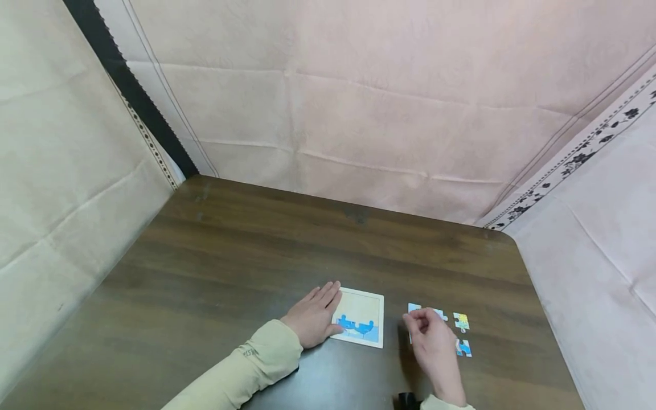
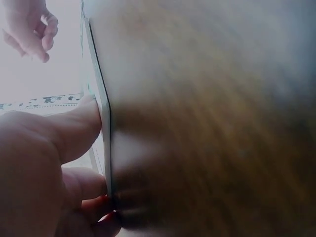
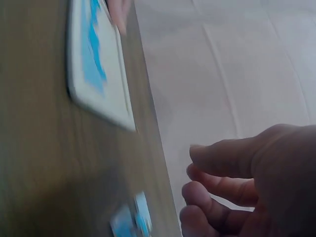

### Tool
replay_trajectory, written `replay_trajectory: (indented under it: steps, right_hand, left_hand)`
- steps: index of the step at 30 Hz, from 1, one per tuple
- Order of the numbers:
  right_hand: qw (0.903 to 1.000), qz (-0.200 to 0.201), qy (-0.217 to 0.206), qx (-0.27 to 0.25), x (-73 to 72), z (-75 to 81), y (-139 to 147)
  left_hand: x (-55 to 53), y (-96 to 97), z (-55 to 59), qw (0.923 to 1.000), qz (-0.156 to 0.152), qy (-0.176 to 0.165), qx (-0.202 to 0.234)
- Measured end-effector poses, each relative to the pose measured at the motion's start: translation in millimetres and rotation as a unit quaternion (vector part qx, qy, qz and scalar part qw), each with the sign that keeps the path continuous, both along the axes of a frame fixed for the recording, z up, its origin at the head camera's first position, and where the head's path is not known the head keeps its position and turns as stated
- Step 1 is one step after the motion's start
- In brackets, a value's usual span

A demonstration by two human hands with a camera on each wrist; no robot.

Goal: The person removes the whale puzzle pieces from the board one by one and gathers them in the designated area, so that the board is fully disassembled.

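Note:
A square puzzle board with a pale raised frame lies on the table. Blue pieces fill its near side, while the far part is bare. My left hand rests on its left edge with fingers stretched out, the thumb at the near left corner. To the right, my right hand hovers above loose puzzle pieces, its fingers loosely bent. In the right wrist view a gap shows between thumb and fingertips, with nothing held. Beside this hand lie a yellow and blue piece and a blue one; others are partly hidden under it.
The brown wooden table extends to the left and beyond the board. Pale fabric hangs behind it and along both sides. A small black object shows at the right wrist.

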State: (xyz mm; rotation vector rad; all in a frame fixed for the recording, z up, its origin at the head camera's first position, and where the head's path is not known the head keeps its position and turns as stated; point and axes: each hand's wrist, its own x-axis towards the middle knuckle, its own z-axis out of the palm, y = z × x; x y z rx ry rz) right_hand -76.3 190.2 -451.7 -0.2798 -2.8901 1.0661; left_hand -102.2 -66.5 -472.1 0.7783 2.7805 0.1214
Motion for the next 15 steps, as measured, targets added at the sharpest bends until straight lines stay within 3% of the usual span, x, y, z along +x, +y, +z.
replay_trajectory:
  steps: [8, 15]
  right_hand:
    - [0.9967, 0.077, -0.014, -0.019, 3.8, -8.3, -47]
    - [0.9879, 0.15, -0.025, -0.032, 0.3, -13.6, -67]
  left_hand:
    - [1.5, 0.2, -0.7, 1.0, 0.003, -0.002, -0.006]
    - [0.7, 1.8, -0.7, 0.9998, 0.015, -0.008, -0.005]
